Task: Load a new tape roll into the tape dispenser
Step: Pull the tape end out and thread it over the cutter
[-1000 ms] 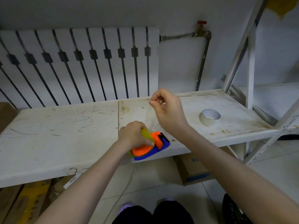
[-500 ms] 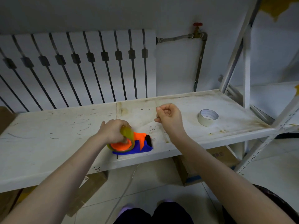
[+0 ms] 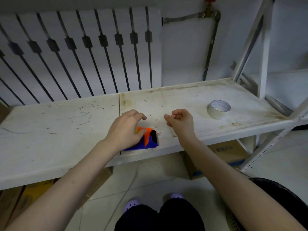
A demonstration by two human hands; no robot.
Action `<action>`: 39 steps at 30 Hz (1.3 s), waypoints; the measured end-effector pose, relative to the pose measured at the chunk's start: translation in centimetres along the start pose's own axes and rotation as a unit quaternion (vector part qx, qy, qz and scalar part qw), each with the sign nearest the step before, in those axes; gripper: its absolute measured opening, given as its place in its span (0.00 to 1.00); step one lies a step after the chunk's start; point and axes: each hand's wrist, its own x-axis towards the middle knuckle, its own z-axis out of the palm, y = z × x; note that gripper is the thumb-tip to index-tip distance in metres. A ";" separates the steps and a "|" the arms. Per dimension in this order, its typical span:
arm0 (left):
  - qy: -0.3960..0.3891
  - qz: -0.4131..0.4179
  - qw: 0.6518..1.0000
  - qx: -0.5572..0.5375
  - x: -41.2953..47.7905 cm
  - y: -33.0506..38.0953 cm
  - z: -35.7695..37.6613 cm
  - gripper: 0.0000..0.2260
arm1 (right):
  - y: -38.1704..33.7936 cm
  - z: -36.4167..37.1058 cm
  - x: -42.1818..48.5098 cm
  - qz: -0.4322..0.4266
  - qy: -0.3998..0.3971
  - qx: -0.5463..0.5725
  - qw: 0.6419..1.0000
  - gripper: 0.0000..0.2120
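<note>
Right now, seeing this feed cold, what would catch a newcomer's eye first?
The bright orange-and-blue dispenser at the front edge of the scuffed white shelf, held by the left hand. Just right of it the right hand hovers with curled fingers; whether it pinches tape cannot be told. Farther right a white roll lies flat on the shelf.

Reads as a storeroom or utility room. Bolt-together steel racking: perforated angle leg (image 3: pixel 268 144) and a scuffed, stained white shelf (image 3: pixel 50 130). Cardboard boxes (image 3: pixel 230 151) are stowed underneath on a tiled floor (image 3: pixel 158 172). The wall behind carries a white radiator cover with dark bars (image 3: pixel 75 55) and an exposed pipe (image 3: pixel 210 47) with a red-handled valve (image 3: pixel 210 0). Plain painted walls, no finish work.
</note>
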 end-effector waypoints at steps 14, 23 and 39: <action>-0.096 -0.032 0.986 0.133 1.5 1.3 1.4 0.34 | 3.6 -0.5 0.0 0.056 -0.010 -0.018 0.998 0.09; -0.155 -0.074 0.978 0.117 2.7 -0.3 0.1 0.26 | 0.8 -1.4 -0.3 -0.030 0.005 0.005 1.000 0.08; -0.177 0.013 0.979 0.105 1.6 1.3 0.3 0.40 | 3.2 -2.1 -0.9 0.067 0.004 -0.048 0.997 0.08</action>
